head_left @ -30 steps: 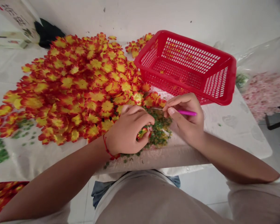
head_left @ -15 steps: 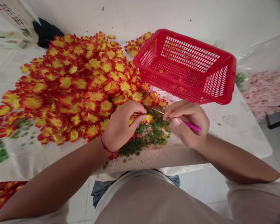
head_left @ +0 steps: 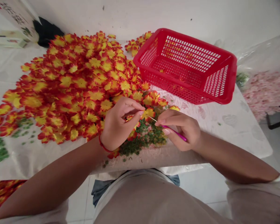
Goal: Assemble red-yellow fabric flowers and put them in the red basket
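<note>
Pinches a red-and-yellow flower (head_left: 148,113) by its left edge, with the grip of the left hand (head_left: 120,123) clamped on it, between both hands and near little green bits (head_left: 154,137). Holds a purple needle tool (head_left: 180,135) in the right hand (head_left: 189,129), with the grip closed around it, and points its thin end at the flower's middle (cannot tell touching from poking through). Has a big heap of flowers (head_left: 77,84) on the bench (head_left: 245,137) to the left, and a red basket (head_left: 166,82) farther back.
</note>
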A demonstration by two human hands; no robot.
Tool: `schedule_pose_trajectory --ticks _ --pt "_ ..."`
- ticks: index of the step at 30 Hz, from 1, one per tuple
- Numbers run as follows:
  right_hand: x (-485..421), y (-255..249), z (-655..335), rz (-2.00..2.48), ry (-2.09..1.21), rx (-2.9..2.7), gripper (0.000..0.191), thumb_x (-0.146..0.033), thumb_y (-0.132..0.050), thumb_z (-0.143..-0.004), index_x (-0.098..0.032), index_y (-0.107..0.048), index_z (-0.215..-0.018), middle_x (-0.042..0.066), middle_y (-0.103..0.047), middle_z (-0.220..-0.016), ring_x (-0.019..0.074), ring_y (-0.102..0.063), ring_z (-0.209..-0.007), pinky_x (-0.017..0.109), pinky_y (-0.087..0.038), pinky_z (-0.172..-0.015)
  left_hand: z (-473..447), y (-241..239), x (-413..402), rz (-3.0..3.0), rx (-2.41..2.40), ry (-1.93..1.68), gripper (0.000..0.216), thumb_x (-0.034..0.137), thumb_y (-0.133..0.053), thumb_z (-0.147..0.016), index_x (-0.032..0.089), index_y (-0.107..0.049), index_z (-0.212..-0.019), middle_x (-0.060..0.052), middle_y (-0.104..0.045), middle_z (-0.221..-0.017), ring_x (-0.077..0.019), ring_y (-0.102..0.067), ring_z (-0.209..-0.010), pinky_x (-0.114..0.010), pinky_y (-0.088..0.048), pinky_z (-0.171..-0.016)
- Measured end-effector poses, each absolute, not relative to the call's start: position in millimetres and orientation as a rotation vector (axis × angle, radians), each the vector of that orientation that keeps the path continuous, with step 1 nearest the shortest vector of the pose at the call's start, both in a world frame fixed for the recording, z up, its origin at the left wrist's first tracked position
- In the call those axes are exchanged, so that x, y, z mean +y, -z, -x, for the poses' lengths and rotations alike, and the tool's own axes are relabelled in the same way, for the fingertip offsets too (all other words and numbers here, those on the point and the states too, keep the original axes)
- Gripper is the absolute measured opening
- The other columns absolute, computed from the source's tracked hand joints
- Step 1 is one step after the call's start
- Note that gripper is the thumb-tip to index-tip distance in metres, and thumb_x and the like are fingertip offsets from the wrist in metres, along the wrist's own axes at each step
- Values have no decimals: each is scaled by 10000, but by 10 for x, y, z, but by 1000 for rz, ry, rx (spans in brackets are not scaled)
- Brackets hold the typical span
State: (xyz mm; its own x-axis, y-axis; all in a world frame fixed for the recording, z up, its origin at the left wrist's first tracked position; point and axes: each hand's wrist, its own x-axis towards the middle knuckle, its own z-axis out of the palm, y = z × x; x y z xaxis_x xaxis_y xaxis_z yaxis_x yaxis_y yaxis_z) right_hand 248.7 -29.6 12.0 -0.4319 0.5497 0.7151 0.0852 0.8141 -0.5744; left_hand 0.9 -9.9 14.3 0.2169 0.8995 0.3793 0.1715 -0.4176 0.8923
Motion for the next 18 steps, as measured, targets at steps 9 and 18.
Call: schedule_pose_trajectory --ticks 9,18 --pt "-299 -109 -2480 480 -582 -1934 453 -53 -701 -989 -249 -692 -1398 95 -817 -1060 235 -804 -908 396 -697 -754 -4 -162 -108 -1806 979 -1296 128 159 -784 -1023 225 -678 -995 -39 -848 -1069 -179 -863 -1005 -310 -745 -930" --pt "-317 -145 -2480 534 -592 -1948 400 -39 -626 -1034 -258 -678 -1364 100 -816 -1060 239 -811 -944 388 -692 -757 11 -113 -119 -1837 1008 -1268 109 231 -807 -1049 234 -701 -1023 -52 -853 -1093 -199 -861 -1025 -330 -745 -934"
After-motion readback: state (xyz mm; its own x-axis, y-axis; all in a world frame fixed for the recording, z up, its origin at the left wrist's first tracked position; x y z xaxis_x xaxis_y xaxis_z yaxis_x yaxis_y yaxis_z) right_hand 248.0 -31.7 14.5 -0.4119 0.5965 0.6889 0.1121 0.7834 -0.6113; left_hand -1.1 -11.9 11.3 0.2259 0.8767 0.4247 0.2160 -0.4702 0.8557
